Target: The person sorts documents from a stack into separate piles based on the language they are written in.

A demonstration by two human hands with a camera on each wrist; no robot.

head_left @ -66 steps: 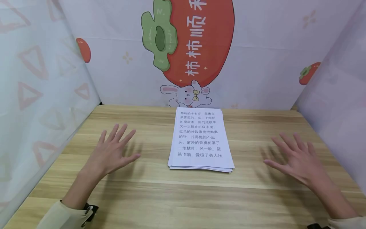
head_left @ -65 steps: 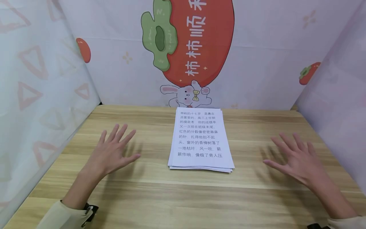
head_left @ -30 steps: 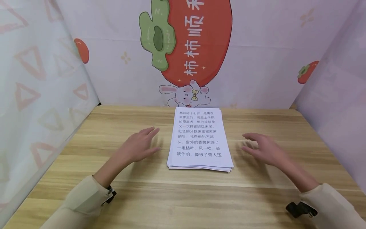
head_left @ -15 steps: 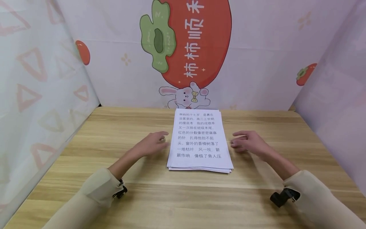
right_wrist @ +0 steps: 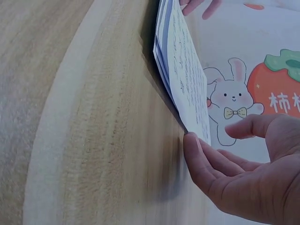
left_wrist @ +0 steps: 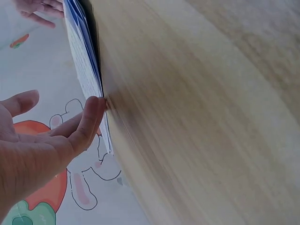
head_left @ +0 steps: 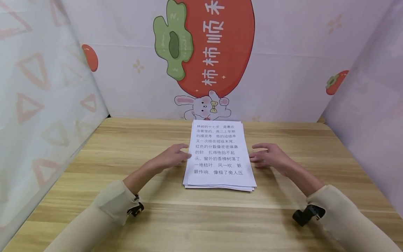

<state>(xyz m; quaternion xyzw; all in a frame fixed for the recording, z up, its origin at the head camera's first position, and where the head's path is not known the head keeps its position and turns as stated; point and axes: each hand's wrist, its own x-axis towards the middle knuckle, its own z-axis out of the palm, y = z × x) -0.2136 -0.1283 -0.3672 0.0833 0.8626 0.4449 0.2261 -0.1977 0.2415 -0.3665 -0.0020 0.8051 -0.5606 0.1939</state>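
Note:
A stack of white printed sheets (head_left: pixel 217 159) lies flat on the wooden table, its lower sheets slightly fanned out at the near edge. My left hand (head_left: pixel 171 156) is at the stack's left side, fingertips at the paper edge. In the left wrist view its thumb stands apart from the fingers (left_wrist: pixel 86 126). On the opposite side, my right hand (head_left: pixel 271 158) has its fingers loosely bent at the right edge. The right wrist view shows a fingertip (right_wrist: pixel 192 143) against the side of the stack, the thumb raised clear of the paper.
The wooden table (head_left: pixel 201 224) extends around the stack. Behind it stands a white backdrop (head_left: pixel 289 84) printed with a large persimmon and a rabbit, and similar sheets close off both sides. Black straps with small devices (head_left: pixel 303 216) sit at both wrists.
Both hands have moved inward from wide apart, with fingers spread, to the two sides of the stack. Their fingers are now more bent. The stack has stayed in place.

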